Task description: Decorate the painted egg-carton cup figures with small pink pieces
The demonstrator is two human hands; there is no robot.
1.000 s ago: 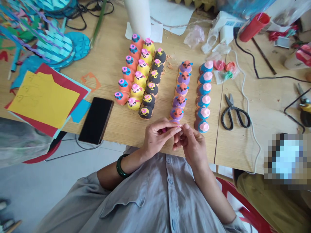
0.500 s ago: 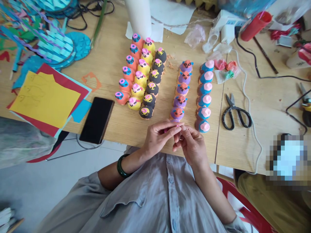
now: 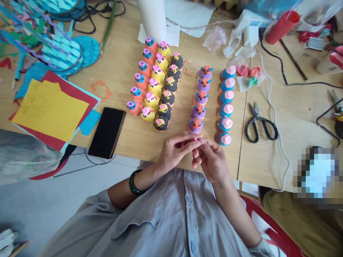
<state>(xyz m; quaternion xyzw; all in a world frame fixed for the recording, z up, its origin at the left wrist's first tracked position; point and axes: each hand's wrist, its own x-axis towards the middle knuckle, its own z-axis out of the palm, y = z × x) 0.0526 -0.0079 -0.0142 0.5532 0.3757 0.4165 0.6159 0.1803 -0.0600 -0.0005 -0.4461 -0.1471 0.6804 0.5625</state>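
Note:
My left hand (image 3: pixel 175 150) and my right hand (image 3: pixel 210 159) meet at the near edge of the wooden table (image 3: pixel 120 71), fingertips pinched together on a small pink piece of clay (image 3: pixel 195 140). A green bangle (image 3: pixel 132 184) sits on my left wrist. Just beyond my fingers stands a row of purple clay figures (image 3: pixel 199 98) with orange faces. To its right is a row of blue figures with pink tops (image 3: pixel 225 103). Further left stand three rows of orange, yellow and black figures (image 3: pixel 157 84).
A black phone (image 3: pixel 106 132) lies at the table edge on the left, beside stacked coloured paper (image 3: pixel 50 107). Black scissors (image 3: pixel 259 123) lie to the right, with cables, plastic bags and a red cup (image 3: pixel 281 26) behind. Another person sits at the lower right.
My fingers have shifted slightly around the pink piece, and more of it shows at the fingertips. Nothing else has moved.

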